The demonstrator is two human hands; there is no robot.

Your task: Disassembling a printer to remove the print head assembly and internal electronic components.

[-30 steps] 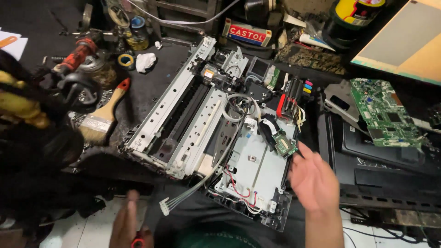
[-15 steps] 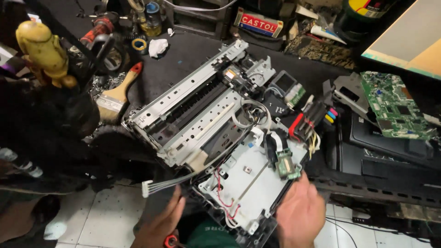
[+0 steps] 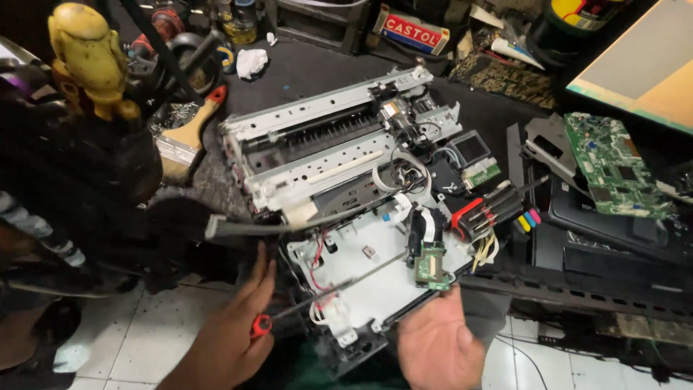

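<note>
At lower centre, my left hand [image 3: 231, 339] grips a red-handled screwdriver [image 3: 328, 292] laid across the printer chassis [image 3: 346, 188] on the counter [image 3: 310, 68], my right hand [image 3: 437, 347] steadies its edge, and a slipping tip could nick the red wires [image 3: 315, 263].

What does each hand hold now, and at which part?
The left hand holds a screwdriver by its red handle. The right hand grips the near edge of the opened printer chassis.
</note>
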